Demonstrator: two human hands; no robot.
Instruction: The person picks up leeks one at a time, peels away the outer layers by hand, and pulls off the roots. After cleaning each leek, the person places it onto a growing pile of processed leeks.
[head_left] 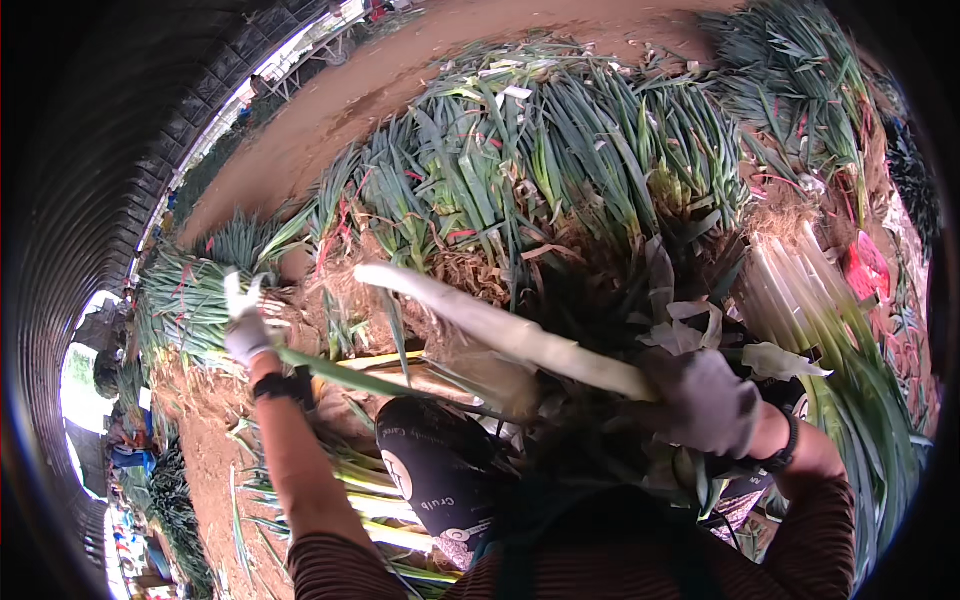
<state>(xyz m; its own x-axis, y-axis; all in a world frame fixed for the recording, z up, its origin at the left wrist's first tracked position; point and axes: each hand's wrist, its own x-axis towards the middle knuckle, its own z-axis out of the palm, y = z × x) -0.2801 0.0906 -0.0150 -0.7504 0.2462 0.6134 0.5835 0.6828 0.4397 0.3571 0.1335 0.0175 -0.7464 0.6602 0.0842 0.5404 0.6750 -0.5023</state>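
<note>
My right hand (pixel 705 402), in a pale glove, is closed around one end of a leek (pixel 505 335). The leek's long white shaft slants up and to the left across the space in front of me. On the left, my left hand (pixel 247 332), also gloved, is stretched out with its fingers apart and apparently nothing in them. A long green leaf (pixel 350 376) runs from close by the left wrist toward my knees. Just beyond the left hand lies a pile of leeks (pixel 190 300). Motion blurs the right hand a little.
A broad heap of green leeks (pixel 560 150) lies ahead, with some red ties among it. Trimmed white leeks (pixel 810 290) are stacked at right beside a pink-red object (pixel 866 268). Peeled leaves (pixel 690 325) lie near my right hand. Brown bare soil (pixel 300 160) stretches behind the heap.
</note>
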